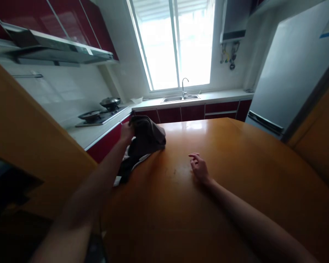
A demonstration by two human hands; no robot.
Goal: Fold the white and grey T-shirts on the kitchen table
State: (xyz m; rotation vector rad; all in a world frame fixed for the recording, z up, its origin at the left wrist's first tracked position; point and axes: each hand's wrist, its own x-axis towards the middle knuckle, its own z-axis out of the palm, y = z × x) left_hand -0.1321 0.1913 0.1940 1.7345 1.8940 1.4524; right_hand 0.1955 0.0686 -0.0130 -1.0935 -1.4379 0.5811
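My left hand [127, 131] is closed on the upper left edge of a dark brown and black cloth item [148, 135] at the table's far left edge. Whether it is a bag or a garment I cannot make out. Under it lies more black cloth with white parts [128, 166], hanging close to the edge. Over the middle of the wooden table [235, 153], my right hand [199, 167] is held with the index finger stretched out and the other fingers loosely bent. Nothing shows in it.
Beyond the table runs a white counter with a sink [172, 99] and a tap [183, 87] below a window. At left, two pans [109, 102] stand on a stove [104, 116] under a range hood [63, 51]. A fridge [285, 73] stands right. A wooden panel [38, 120] flanks the left arm.
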